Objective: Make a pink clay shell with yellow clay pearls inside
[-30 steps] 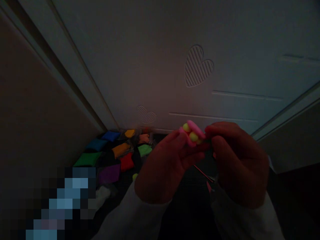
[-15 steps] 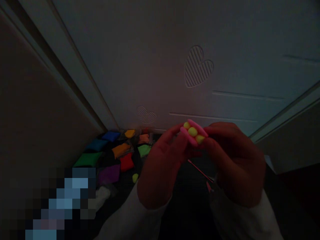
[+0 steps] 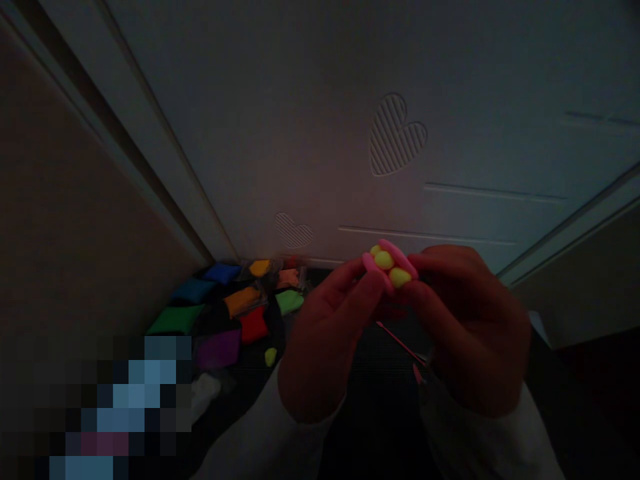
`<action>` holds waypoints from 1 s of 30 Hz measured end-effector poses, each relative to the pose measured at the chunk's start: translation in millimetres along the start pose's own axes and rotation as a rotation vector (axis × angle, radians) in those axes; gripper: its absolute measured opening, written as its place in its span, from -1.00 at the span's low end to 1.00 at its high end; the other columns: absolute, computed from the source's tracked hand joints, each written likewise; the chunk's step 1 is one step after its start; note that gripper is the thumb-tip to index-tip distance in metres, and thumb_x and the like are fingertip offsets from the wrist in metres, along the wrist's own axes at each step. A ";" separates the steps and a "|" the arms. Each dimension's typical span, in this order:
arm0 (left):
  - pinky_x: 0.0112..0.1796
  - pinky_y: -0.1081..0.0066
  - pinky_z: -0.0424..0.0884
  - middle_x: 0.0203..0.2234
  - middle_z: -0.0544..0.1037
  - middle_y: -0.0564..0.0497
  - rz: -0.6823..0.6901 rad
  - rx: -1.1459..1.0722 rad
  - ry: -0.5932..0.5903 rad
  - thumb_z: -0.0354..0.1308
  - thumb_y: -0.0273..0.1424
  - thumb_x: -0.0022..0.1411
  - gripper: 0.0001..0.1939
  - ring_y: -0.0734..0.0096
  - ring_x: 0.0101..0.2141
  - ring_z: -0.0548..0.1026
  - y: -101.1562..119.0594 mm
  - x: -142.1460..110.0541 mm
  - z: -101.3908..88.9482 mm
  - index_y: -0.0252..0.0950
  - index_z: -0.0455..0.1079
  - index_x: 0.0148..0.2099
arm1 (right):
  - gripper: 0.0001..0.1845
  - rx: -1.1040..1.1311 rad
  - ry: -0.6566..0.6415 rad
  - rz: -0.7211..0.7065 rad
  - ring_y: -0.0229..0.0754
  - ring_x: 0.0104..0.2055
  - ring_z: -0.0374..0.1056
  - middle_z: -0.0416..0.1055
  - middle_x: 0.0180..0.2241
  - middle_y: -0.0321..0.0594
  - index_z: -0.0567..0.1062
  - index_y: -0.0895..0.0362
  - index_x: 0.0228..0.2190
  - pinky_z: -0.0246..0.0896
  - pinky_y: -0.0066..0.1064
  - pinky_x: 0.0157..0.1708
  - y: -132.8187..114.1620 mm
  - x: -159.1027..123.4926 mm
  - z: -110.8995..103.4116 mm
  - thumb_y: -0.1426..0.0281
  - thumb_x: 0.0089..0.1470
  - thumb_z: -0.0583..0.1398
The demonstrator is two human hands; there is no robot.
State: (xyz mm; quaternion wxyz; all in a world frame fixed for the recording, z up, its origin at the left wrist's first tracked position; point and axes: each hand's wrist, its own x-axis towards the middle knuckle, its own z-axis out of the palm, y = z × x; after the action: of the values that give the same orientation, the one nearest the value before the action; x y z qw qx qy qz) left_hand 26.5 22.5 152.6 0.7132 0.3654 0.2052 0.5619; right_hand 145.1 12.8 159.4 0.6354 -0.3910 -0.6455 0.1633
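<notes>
Between my two hands is a small clay piece [image 3: 399,256]: two pink layers with several pale yellow balls [image 3: 384,260] sandwiched in between. My left hand [image 3: 325,333] is closed on its left side, thumb against the lower pink layer. From the right, my right hand [image 3: 470,320] pinches the piece's right end with thumb and forefinger, close to a yellow ball. The far side of the piece is hidden by the fingers. Below the hands, a thin pink modelling tool [image 3: 400,342] lies on the dark surface, with a second pink tip [image 3: 417,373] near the right sleeve.
Left of my hands lie several packets of coloured clay, among them a green packet [image 3: 175,320], a purple packet [image 3: 219,348] and a red packet [image 3: 254,325]. A loose yellow-green lump [image 3: 271,357] sits nearby. A pale panel with heart reliefs [image 3: 397,137] rises behind.
My right hand has shifted slightly left, its thumb and forefinger now gripping the clay piece's right end. The piece has turned so its yellow balls show more. My left thumb has moved lower on it.
</notes>
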 end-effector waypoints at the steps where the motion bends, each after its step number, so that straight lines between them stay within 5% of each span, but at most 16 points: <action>1: -0.33 0.53 0.38 -0.37 0.51 0.07 -0.006 0.001 0.002 0.09 -0.36 0.17 -0.84 0.51 -0.36 0.46 0.4 -0.4 0.5 -0.24 0.44 -0.21 | -0.75 0.005 0.001 -0.006 -0.24 -0.22 0.29 0.34 -0.28 -0.28 0.48 0.05 -0.28 0.25 -0.33 -0.21 0.4 0.4 0.3 0.52 -0.08 0.23; 7: -0.28 0.53 0.38 -0.28 0.51 0.06 -0.021 -0.156 -0.083 0.00 -0.36 0.23 -0.79 0.47 -0.23 0.44 -3.3 -1.8 1.3 -0.26 0.45 -0.23 | -0.63 0.122 -0.055 0.059 -0.12 -0.08 0.31 0.34 -0.13 -0.22 0.42 0.01 -0.17 0.21 -0.15 -0.02 1.1 0.9 2.1 0.50 -0.08 0.24; 18: -0.26 0.41 0.39 -0.33 0.49 -0.05 -0.204 -0.485 -0.051 -0.05 -0.45 0.21 -0.78 0.40 -0.28 0.45 -3.4 3.0 0.9 -0.37 0.42 -0.25 | -0.55 0.405 -0.095 0.303 -0.24 -0.09 0.35 0.39 -0.11 -0.30 0.32 -0.06 -0.08 0.29 -0.33 -0.05 12.3 0.7 6.0 0.45 -0.04 0.23; 24: -0.11 0.37 0.32 -0.31 0.48 -0.05 -0.262 -0.536 -0.022 -0.06 -0.32 0.23 -0.72 0.39 -0.21 0.44 -0.4 2.9 1.3 -0.38 0.40 -0.21 | -0.46 0.187 -0.094 0.183 -0.16 -0.06 0.32 0.35 -0.09 -0.29 0.31 -0.07 -0.07 0.20 -0.18 0.03 11.7 -0.5 6.2 0.48 -0.13 0.28; 30: -0.10 0.36 0.34 -0.33 0.53 0.00 -0.076 -0.314 -0.075 -0.06 -0.45 0.25 -0.77 0.35 -0.15 0.45 1.7 0.2 -0.3 -0.32 0.45 -0.25 | -0.32 -0.004 -0.208 -0.021 -0.19 0.02 0.24 0.29 -0.02 -0.34 0.25 -0.10 0.00 0.18 -0.29 0.03 12.5 -3.5 6.0 0.51 -0.16 0.29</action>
State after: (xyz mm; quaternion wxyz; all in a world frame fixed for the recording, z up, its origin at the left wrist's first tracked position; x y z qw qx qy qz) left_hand 25.2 22.9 153.7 0.7893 0.2621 0.1018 0.5459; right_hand 142.7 20.1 147.3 0.5657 -0.3667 -0.7124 0.1951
